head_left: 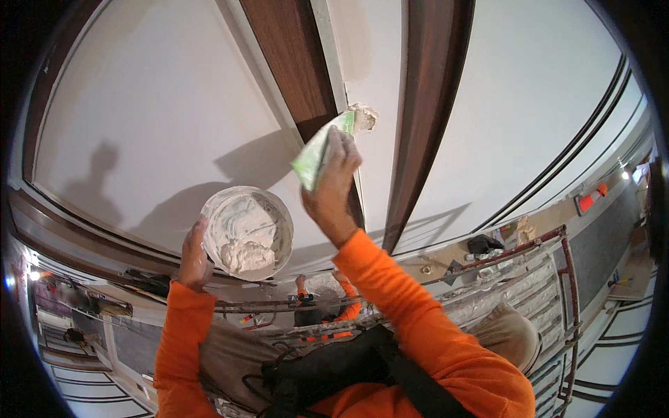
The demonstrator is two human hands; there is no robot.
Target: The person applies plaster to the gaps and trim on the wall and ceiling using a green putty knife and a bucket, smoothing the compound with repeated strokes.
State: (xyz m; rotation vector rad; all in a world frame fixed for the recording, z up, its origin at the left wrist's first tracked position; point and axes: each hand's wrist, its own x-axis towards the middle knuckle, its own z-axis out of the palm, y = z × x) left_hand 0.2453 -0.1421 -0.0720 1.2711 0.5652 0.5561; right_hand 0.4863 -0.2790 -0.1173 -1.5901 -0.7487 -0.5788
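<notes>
One tub in my left hand, one spreader in my right hand, both up at a white wall.

My left hand is closed on the tub's left side, left of centre in the frame; the open mouth faces me, likely so that the pale paste inside stays within easy reach; holding it up probably keeps it close to the wall too; my right hand, at upper centre, is narrowed around the flat green-and-white spreader, seemingly to leave its far edge free; that edge is at a rough smear between a brown strip and a dark moulding; how hard it presses, I cannot tell; a slatted scaffold spans the lower right.
</notes>
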